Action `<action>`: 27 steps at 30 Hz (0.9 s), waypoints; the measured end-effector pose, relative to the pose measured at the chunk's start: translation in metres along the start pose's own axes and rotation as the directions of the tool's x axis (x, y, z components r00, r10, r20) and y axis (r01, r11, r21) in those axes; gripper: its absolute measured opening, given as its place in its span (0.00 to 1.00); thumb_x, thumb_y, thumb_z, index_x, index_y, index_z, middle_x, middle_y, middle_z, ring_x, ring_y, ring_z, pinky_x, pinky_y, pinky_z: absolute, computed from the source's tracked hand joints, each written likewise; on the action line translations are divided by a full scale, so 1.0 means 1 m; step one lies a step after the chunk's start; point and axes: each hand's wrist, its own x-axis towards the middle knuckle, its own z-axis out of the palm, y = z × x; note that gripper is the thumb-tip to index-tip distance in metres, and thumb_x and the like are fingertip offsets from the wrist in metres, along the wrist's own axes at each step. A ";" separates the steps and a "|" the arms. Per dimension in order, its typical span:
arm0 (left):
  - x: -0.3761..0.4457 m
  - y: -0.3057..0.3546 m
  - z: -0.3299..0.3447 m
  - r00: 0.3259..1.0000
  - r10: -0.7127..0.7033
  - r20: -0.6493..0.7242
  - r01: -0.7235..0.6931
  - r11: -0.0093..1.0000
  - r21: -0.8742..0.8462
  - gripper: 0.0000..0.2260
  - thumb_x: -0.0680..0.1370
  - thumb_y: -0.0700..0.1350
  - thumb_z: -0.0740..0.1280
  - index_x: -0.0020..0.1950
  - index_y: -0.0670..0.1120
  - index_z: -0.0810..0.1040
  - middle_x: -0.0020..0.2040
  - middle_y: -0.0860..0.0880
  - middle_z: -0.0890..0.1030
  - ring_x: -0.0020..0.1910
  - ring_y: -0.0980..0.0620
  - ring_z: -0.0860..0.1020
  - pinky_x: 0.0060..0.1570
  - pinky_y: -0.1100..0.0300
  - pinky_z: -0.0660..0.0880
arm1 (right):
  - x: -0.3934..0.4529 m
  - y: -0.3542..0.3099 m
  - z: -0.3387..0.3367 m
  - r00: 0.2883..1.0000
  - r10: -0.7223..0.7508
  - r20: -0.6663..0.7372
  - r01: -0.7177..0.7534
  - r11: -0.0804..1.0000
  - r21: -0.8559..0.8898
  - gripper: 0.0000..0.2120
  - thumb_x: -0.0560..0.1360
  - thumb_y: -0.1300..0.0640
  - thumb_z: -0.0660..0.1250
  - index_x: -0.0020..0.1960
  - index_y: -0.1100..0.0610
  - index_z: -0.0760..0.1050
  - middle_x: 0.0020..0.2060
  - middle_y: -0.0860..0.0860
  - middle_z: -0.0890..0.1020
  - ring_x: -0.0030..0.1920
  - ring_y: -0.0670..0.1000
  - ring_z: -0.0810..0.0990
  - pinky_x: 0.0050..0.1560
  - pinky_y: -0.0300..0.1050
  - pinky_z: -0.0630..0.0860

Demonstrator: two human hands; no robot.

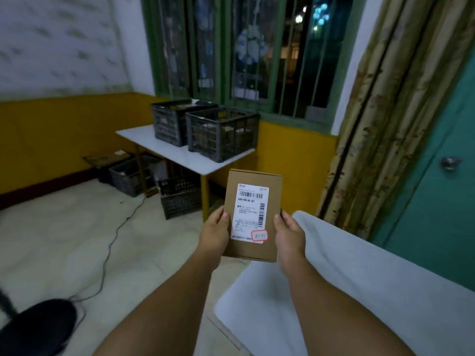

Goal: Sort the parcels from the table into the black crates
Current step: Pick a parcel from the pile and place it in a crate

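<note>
Holding a flat brown cardboard parcel point(253, 217) upright in the air, the left hand point(214, 233) and right hand point(289, 236) grip its side edges; its white barcode label carries a red-bordered sticker. Two black crates point(205, 128) stand on the table point(164, 147) beyond.

Showing brown cardboard parcel point(253, 217) bearing white label point(250, 213) with black barcodes and red-bordered sticker point(259, 235); black latticed crates point(222, 133); white table point(144, 140); mustard-yellow lower wall point(64, 140); green window frame point(223, 47); teal door point(437, 188); floral beige curtain point(385, 111).
</note>
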 end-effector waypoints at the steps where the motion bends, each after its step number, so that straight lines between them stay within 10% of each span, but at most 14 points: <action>1: 0.012 0.003 -0.021 1.000 -0.002 -0.023 0.003 1.000 0.009 0.16 0.85 0.50 0.55 0.72 0.54 0.71 0.61 0.52 0.79 0.57 0.53 0.76 0.50 0.57 0.74 | 0.000 0.000 0.024 1.000 -0.008 0.019 0.008 1.000 0.012 0.17 0.82 0.56 0.64 0.69 0.55 0.75 0.56 0.53 0.84 0.54 0.54 0.83 0.57 0.53 0.80; 16: 0.220 -0.004 -0.286 0.901 -0.073 -0.428 0.068 0.997 -0.027 0.15 0.84 0.49 0.58 0.69 0.51 0.74 0.54 0.53 0.81 0.54 0.51 0.79 0.58 0.49 0.77 | 0.049 0.042 0.390 0.949 0.056 0.312 -0.051 0.998 -0.022 0.15 0.82 0.52 0.62 0.68 0.48 0.74 0.55 0.50 0.83 0.53 0.51 0.83 0.52 0.52 0.83; 21: 0.354 0.027 -0.318 0.860 -0.048 -0.508 0.055 0.998 0.000 0.06 0.84 0.50 0.59 0.59 0.55 0.72 0.44 0.56 0.79 0.43 0.56 0.79 0.40 0.59 0.78 | 0.136 0.042 0.503 0.933 0.012 0.359 -0.006 1.000 -0.019 0.16 0.83 0.52 0.61 0.70 0.50 0.73 0.57 0.50 0.82 0.55 0.51 0.82 0.55 0.52 0.81; 27: 0.518 0.078 -0.355 0.837 -0.005 -0.547 0.036 0.998 0.047 0.17 0.83 0.52 0.57 0.70 0.50 0.72 0.52 0.52 0.79 0.44 0.57 0.78 0.35 0.62 0.73 | 0.256 0.012 0.641 0.906 -0.036 0.422 0.077 0.994 -0.079 0.16 0.82 0.51 0.62 0.69 0.52 0.75 0.55 0.50 0.83 0.46 0.46 0.81 0.39 0.38 0.76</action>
